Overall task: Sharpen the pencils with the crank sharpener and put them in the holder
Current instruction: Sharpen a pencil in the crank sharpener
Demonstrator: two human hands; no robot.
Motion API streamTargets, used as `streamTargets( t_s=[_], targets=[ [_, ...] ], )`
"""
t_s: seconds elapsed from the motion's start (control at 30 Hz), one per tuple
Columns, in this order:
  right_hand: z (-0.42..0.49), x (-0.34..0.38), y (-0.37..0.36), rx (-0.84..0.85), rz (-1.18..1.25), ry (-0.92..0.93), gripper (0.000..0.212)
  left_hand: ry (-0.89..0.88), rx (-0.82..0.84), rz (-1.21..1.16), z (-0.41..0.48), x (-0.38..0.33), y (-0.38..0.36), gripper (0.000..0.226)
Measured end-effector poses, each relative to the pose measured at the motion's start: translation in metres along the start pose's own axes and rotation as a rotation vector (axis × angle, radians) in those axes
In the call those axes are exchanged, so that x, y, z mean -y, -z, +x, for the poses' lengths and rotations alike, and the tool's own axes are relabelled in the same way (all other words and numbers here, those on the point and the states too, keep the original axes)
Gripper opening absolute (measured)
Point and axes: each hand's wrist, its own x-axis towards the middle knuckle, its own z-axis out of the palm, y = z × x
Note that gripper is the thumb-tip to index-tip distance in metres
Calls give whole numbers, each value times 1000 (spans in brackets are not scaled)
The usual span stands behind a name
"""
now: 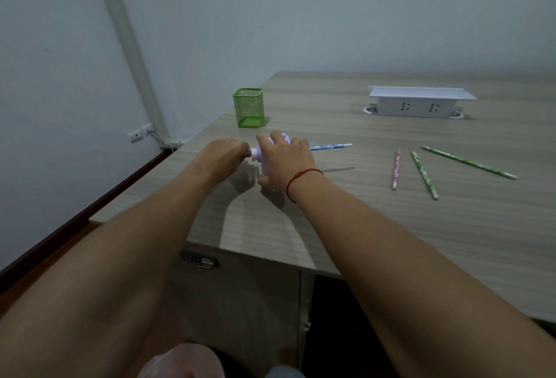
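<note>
- Sharpener (256, 155) stands near the left edge of the surface (331, 212), just in front of the holder (248, 106). The right hand (285, 161) clamps over its body with fingers curled round it.
- Left hand (224, 155) is closed on the crank (249, 153), which the fingers mostly hide.
- Blue pencil (331, 146) sticks out of the sharpener's right side, unsupported. Hard cranking could snap the lead or skew it in the slot.
- If the right grip slackens, the sharpener may twist or skid toward the edge.
- Pink pencil (396, 169) and green pencils (424, 174) lie loose, well to the right, and a sweeping forearm could roll them.
- Holder looks light, so a careless drop might tip it.
</note>
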Motion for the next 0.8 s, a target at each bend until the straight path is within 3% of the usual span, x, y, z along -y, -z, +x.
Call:
streamTargets(
  t_s=[0.27,0.43,0.6,0.8],
  targets=[
    [4,-1,4,30,-41,-6,72,-101,-69,21,13,3,42,22],
    [3,2,4,52,-23,-25,67,-64,-128,-47,-5,-9,41,17],
    [3,2,4,62,-10,-44,65,-37,-55,-13,-19,-23,56,27],
    [4,2,6,87,25,-41,71,-42,93,-42,-42,-35,45,23]
  ],
)
